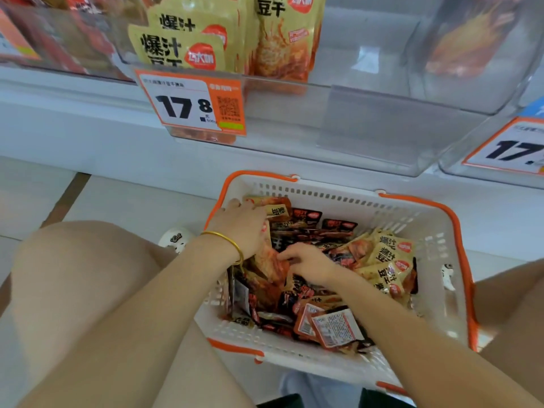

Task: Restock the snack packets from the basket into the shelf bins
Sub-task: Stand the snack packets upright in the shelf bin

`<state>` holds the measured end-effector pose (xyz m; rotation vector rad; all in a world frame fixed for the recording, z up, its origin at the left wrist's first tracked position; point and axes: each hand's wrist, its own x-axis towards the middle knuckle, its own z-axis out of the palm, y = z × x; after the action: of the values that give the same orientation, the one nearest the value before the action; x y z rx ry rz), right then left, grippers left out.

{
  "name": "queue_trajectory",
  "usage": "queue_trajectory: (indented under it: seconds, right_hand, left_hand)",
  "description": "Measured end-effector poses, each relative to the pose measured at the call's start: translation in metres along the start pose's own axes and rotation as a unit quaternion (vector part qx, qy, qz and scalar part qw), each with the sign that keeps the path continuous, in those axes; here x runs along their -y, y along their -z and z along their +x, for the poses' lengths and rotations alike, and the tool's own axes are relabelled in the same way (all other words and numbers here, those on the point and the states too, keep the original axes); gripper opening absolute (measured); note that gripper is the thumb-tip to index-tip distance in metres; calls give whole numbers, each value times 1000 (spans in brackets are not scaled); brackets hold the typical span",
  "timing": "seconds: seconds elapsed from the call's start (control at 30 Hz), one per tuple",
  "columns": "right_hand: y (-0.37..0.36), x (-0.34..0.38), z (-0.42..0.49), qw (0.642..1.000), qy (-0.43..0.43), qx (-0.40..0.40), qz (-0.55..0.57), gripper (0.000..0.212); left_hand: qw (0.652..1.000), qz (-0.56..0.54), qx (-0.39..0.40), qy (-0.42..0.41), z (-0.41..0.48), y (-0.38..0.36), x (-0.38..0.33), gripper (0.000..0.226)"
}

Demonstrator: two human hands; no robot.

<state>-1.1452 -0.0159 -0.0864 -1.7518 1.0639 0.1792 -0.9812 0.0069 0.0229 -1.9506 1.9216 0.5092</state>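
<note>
A white basket point(329, 192) with orange handles sits on the floor below the shelf, full of small snack packets: yellow ones point(388, 260) at the right, dark red and black ones point(306, 222) in the middle. My left hand point(241, 228), with a gold bangle at the wrist, grips a bunch of yellow and orange packets point(272, 257) at the basket's left side. My right hand point(309, 262) reaches in beside it, fingers curled onto the same packets. Above, a clear shelf bin point(338, 125) holds standing yellow packets point(188, 39) at its left; its right part is bare.
An orange price tag point(191, 104) reading 17.8 hangs on the bin's front. Another clear bin point(500, 154) with a similar tag stands at the right, and one with red packets point(59, 39) at the left. My knees flank the basket on a pale tiled floor.
</note>
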Motion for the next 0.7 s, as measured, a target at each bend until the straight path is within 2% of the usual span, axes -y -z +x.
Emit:
queue_trajectory:
  seconds: [0.07, 0.13, 0.23, 0.27, 0.3, 0.37, 0.4, 0.43, 0.5, 0.57, 0.63, 0.7]
  right_hand:
    - [27, 2, -18, 999, 23, -39, 25, 38]
    - [52, 3, -34, 994, 43, -66, 70, 36]
    - [79, 8, -58, 980, 78, -76, 164, 35]
    - [84, 11, -65, 973, 88, -77, 198, 34]
    - [88, 14, -73, 965, 95, -75, 232, 32]
    - [92, 17, -86, 951, 104, -65, 283, 29]
    - [92, 17, -91, 944, 105, -56, 306, 27]
    - [93, 17, -96, 935, 102, -44, 337, 26]
    - [96, 21, -104, 907, 82, -28, 412, 21]
    - [100, 29, -112, 892, 54, -21, 447, 24]
    - [102, 43, -119, 913, 40, 13, 406, 36]
    - [102, 60, -128, 934, 49, 45, 350, 40]
  left_hand:
    - [999, -31, 20, 2, 0, -1, -4, 42]
    - [993, -105, 34, 28, 1, 0, -9, 43]
    - [953, -283, 44, 94, -1, 6, -21, 47]
    - [920, -369, 44, 123, -1, 6, -24, 45]
    - [865, -473, 46, 158, -1, 6, -27, 43]
    - [726, -657, 47, 198, -6, 8, -33, 39]
    - [685, -700, 33, 198, -8, 10, -35, 36]
    - [669, -718, 14, 194, -10, 11, -35, 35]
    - [668, -723, -10, 173, -16, 14, -37, 34]
    - [691, -708, -23, 141, -24, 19, -37, 41]
    - [732, -672, -31, 104, -36, 29, -39, 50]
    - [767, -638, -44, 57, -50, 44, -40, 43]
